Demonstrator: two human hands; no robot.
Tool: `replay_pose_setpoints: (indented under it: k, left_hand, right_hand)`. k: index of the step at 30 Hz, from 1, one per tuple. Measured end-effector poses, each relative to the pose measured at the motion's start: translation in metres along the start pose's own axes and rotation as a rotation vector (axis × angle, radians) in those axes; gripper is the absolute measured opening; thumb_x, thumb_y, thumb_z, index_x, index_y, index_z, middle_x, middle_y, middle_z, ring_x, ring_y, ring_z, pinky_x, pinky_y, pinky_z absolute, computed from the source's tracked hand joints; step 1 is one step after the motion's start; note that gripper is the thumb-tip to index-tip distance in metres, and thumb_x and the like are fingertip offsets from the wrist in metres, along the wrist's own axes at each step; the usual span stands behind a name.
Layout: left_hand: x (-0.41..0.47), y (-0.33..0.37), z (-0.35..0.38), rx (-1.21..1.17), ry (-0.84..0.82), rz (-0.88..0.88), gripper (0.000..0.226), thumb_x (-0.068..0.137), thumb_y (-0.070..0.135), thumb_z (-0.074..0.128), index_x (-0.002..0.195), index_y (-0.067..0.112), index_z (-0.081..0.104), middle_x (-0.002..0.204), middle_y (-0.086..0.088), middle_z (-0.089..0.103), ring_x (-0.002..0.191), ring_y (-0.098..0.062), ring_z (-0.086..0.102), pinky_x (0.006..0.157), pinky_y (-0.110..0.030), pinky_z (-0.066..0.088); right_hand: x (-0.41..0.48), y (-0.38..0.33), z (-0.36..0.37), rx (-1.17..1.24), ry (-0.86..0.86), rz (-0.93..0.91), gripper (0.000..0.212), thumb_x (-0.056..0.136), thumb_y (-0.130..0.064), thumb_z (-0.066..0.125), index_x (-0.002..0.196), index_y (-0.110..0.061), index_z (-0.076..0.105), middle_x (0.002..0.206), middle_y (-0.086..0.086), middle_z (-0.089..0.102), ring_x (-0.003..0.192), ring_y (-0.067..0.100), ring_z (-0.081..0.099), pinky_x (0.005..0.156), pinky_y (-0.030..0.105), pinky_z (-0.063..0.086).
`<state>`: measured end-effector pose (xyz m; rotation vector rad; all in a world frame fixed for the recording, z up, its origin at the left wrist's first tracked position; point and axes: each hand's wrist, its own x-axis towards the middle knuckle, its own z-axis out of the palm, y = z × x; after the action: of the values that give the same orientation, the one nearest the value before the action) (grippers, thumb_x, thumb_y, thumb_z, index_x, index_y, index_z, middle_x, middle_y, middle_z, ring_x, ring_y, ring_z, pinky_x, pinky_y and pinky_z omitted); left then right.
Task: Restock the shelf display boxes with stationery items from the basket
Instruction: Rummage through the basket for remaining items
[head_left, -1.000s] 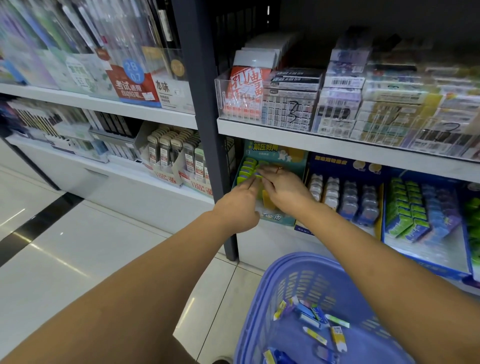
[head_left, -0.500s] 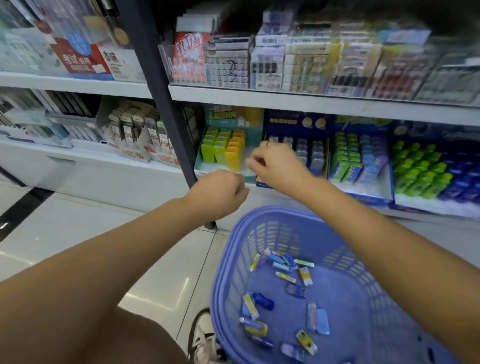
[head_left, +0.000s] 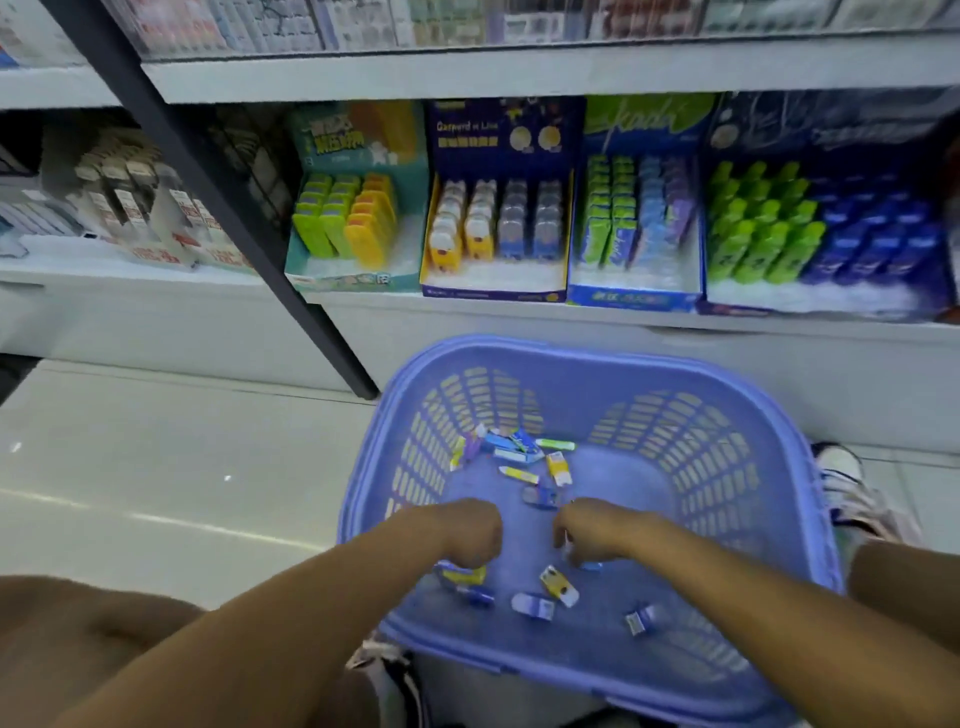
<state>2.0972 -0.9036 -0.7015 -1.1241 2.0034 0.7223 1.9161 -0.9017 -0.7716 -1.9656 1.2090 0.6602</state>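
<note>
Head view: one purple basket (head_left: 779, 467) sits at 6 o'clock from a shelf (head_left: 519, 306) carrying four display boxes: a teal box (head_left: 358, 280), a navy box (head_left: 493, 291), a blue-and-green box (head_left: 634, 299) and a dark blue box (head_left: 810, 304). Both hands are inside the basket. The left hand (head_left: 462, 535) has its grip curled onto a yellow packet (head_left: 460, 574) at 7 o'clock of the basket floor. The right hand (head_left: 592, 530) points its fingers down at a small blue packet (head_left: 589, 565); whether that grip is clamped cannot be told. About seven clustered packets (head_left: 519, 457) lie at 12 o'clock, and four loose packets (head_left: 558, 584) lie near 6 o'clock.
</note>
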Motion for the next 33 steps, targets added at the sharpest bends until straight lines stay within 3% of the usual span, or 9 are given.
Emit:
replay_pose_setpoints:
  k: [2, 6, 10, 14, 17, 19, 22, 27, 33]
  left_hand:
    - [0.012, 0.001, 0.017, 0.045, -0.077, 0.007, 0.030, 0.095, 0.016, 0.047, 0.118, 0.003, 0.062, 0.123, -0.016, 0.060, 0.114, -0.030, 0.057, 0.059, -0.017, 0.033]
    - [0.031, -0.001, 0.043, 0.027, -0.226, 0.022, 0.033, 0.098, 0.014, 0.046, 0.115, -0.012, 0.058, 0.121, -0.028, 0.057, 0.112, -0.040, 0.053, 0.090, -0.038, 0.039]
    - [0.050, -0.006, 0.056, 0.112, -0.135, 0.024, 0.032, 0.097, 0.010, 0.045, 0.122, -0.008, 0.053, 0.130, -0.024, 0.051, 0.121, -0.037, 0.048, 0.100, -0.038, 0.037]
    - [0.066, -0.016, 0.060, 0.379, -0.055, 0.068, 0.035, 0.098, 0.012, 0.039, 0.125, -0.003, 0.054, 0.132, -0.020, 0.054, 0.115, -0.026, 0.054, 0.074, -0.017, 0.041]
    - [0.068, -0.007, 0.056, 0.269, -0.106, 0.054, 0.031, 0.094, 0.006, 0.045, 0.120, -0.004, 0.057, 0.129, -0.022, 0.055, 0.118, -0.034, 0.052, 0.096, -0.041, 0.043]
    - [0.073, -0.005, 0.055, 0.222, -0.134, -0.024, 0.031, 0.093, 0.005, 0.046, 0.120, -0.003, 0.057, 0.131, -0.023, 0.052, 0.121, -0.039, 0.049, 0.099, -0.051, 0.039]
    - [0.078, -0.006, 0.053, 0.201, -0.123, -0.039, 0.034, 0.094, 0.007, 0.046, 0.127, 0.000, 0.052, 0.136, -0.022, 0.046, 0.125, -0.038, 0.045, 0.100, -0.053, 0.039]
    - [0.074, -0.002, 0.045, 0.175, -0.140, 0.011, 0.032, 0.088, 0.009, 0.057, 0.119, 0.003, 0.057, 0.125, -0.019, 0.058, 0.116, -0.038, 0.054, 0.095, -0.048, 0.044]
    - [0.046, -0.015, 0.001, -0.025, -0.010, -0.008, 0.024, 0.083, 0.004, 0.054, 0.101, -0.005, 0.067, 0.109, -0.025, 0.064, 0.104, -0.038, 0.060, 0.084, -0.042, 0.049]
  right_hand:
    - [0.005, 0.011, 0.012, 0.010, -0.032, 0.009, 0.033, 0.084, -0.015, 0.063, 0.117, -0.014, 0.063, 0.121, 0.011, 0.062, 0.110, 0.028, 0.057, 0.086, 0.029, 0.044]
    - [0.017, 0.018, 0.020, 0.037, -0.040, -0.004, 0.027, 0.085, -0.015, 0.061, 0.111, -0.009, 0.065, 0.116, 0.016, 0.063, 0.107, 0.032, 0.058, 0.086, 0.032, 0.044]
    - [0.029, 0.025, 0.021, 0.124, -0.021, 0.004, 0.026, 0.083, -0.013, 0.063, 0.108, -0.006, 0.067, 0.114, 0.016, 0.065, 0.106, 0.032, 0.059, 0.086, 0.032, 0.045]
    - [0.036, 0.031, 0.024, 0.238, 0.022, 0.030, 0.025, 0.084, -0.013, 0.060, 0.107, -0.007, 0.068, 0.114, 0.015, 0.066, 0.105, 0.030, 0.060, 0.090, 0.032, 0.045]
    - [0.039, 0.035, 0.027, 0.298, 0.037, 0.054, 0.023, 0.083, -0.014, 0.059, 0.103, -0.007, 0.069, 0.111, 0.013, 0.067, 0.104, 0.028, 0.060, 0.092, 0.035, 0.047]
    - [0.041, 0.037, 0.028, 0.317, 0.042, 0.060, 0.022, 0.083, -0.014, 0.060, 0.102, -0.007, 0.069, 0.110, 0.011, 0.068, 0.103, 0.026, 0.061, 0.092, 0.035, 0.047]
    - [0.044, 0.040, 0.029, 0.333, 0.050, 0.065, 0.022, 0.082, -0.015, 0.060, 0.101, -0.009, 0.070, 0.109, 0.009, 0.069, 0.102, 0.025, 0.061, 0.092, 0.035, 0.048]
    - [0.046, 0.038, 0.024, 0.296, 0.052, 0.058, 0.020, 0.083, -0.016, 0.058, 0.097, -0.007, 0.069, 0.105, 0.012, 0.068, 0.099, 0.028, 0.061, 0.086, 0.034, 0.047]
    - [0.054, 0.017, 0.001, 0.407, 0.277, 0.034, 0.022, 0.085, -0.015, 0.056, 0.102, -0.013, 0.069, 0.107, 0.007, 0.068, 0.100, 0.024, 0.061, 0.087, 0.032, 0.049]
